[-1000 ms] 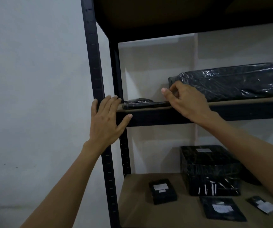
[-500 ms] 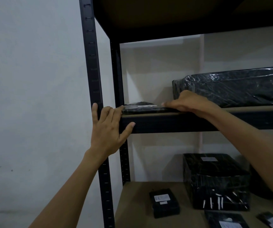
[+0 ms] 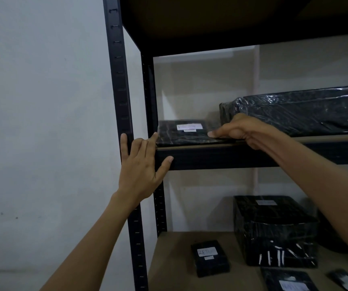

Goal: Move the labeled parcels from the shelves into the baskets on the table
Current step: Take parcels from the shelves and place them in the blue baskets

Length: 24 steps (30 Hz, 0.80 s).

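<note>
Two parcels are seen on the upper shelf [image 3: 221, 159]: a flat labelled parcel [image 3: 181, 136] at its left end, pinched at the right edge by the right hand [image 3: 242, 131], and a long wrapped parcel [image 3: 305, 110] just right. The left hand [image 3: 141, 166] is laid, fingers spread, against the post [image 3: 118, 80]. Four labelled parcels [image 3: 274, 229] are counted on the lower shelf [image 3: 173, 259].

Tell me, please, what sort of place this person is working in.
Most likely a storeroom or parcel depot: a metal shelving rack against a bare wall, its boards holding black-wrapped, white-labelled parcels, such as the flat parcel the right hand grips and a box below.
</note>
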### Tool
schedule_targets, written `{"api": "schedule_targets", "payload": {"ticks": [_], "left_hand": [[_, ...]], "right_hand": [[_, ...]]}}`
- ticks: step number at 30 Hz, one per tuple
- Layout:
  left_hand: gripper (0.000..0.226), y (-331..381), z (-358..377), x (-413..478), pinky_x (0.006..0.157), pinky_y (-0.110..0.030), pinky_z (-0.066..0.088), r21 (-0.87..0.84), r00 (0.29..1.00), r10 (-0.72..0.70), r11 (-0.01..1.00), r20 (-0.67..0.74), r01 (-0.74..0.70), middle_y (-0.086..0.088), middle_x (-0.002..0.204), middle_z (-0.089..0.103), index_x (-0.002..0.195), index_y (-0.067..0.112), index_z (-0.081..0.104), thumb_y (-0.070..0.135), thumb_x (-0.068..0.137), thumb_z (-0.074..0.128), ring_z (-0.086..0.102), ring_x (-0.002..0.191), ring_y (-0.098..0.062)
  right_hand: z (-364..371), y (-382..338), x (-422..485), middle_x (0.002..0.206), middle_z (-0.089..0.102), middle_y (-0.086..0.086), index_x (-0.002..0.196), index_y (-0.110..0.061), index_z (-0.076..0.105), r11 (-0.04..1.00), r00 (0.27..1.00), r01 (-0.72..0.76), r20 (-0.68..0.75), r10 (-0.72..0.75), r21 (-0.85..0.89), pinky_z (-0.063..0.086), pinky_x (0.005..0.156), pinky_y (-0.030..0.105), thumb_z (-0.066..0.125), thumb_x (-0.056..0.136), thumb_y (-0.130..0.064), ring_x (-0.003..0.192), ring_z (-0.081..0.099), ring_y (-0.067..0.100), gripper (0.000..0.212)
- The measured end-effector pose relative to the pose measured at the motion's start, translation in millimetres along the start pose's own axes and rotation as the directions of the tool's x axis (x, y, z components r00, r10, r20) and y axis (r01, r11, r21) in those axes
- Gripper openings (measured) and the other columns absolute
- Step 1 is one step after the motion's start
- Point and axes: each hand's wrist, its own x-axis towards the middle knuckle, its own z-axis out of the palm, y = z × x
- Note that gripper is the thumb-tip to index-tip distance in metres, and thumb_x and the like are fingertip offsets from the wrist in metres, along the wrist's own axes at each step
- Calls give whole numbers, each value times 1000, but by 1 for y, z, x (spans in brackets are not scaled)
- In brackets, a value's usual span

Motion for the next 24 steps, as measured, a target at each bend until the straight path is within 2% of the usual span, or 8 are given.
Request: {"api": "schedule_targets", "payload": {"ticks": [2, 4, 7, 10, 14, 18, 24], "left_hand": [[75, 0, 0, 0, 119, -49, -2, -11, 1000, -7, 1000, -5, 7, -7, 110, 56, 143, 3, 37, 59, 95, 21, 43, 115, -22], [74, 1, 0, 0, 119, -50, -1, -17, 1000, -12, 1000, -12, 12, -8, 109, 56, 139, 3, 41, 59, 95, 21, 43, 114, -22], [66, 3, 0, -1, 118, -52, 3, -35, 999, -15, 999, -33, 13, -6, 106, 57, 125, 7, 52, 58, 94, 24, 45, 112, -22], [59, 4, 1, -1, 118, -51, 3, -51, 999, -18, 999, -51, 15, -5, 105, 57, 117, 10, 54, 57, 94, 27, 45, 111, -22], [56, 5, 0, -2, 118, -51, 4, -64, 997, -19, 998, -77, 14, -5, 102, 58, 112, 9, 55, 56, 93, 30, 46, 109, -23], [57, 4, -1, -2, 118, -51, 4, -68, 997, -19, 998, -72, 14, -5, 102, 58, 111, 10, 55, 57, 94, 28, 47, 108, -23], [57, 3, 0, -1, 119, -51, 3, -63, 998, -12, 998, -58, 8, -4, 102, 57, 112, 10, 55, 57, 94, 27, 46, 109, -22]], "right_hand": [[-2, 5, 5, 89, 62, 7, 92, -5, 61, 999, 1000, -7, 11, 7, 46, 39, 72, 28, 84, 62, -25, 81, 56, 21, 43], [-5, 9, 5, 82, 64, 3, 91, -8, 62, 993, 999, 37, 32, -40, 110, 40, 73, 27, 82, 64, -19, 77, 57, 17, 35], [-12, 13, -2, 92, 66, 3, 104, -8, 58, 979, 987, 120, 90, -136, 167, 41, 68, 24, 73, 76, -14, 82, 59, 15, 32], [-15, 15, -7, 95, 67, 0, 99, -16, 57, 951, 965, 199, 120, -232, 236, 45, 72, 22, 68, 81, -9, 89, 62, 13, 22], [-14, 22, -6, 100, 69, -4, 101, -20, 56, 901, 936, 281, 111, -333, 330, 49, 84, 16, 67, 81, -2, 94, 65, 7, 29], [-14, 24, -4, 100, 69, -5, 104, -19, 56, 891, 931, 291, 113, -348, 350, 50, 80, 11, 67, 81, -2, 90, 65, 3, 31], [-12, 26, -2, 113, 66, 4, 117, -11, 53, 882, 932, 302, 81, -352, 362, 46, 97, 23, 67, 80, -1, 104, 63, 13, 41]]}}
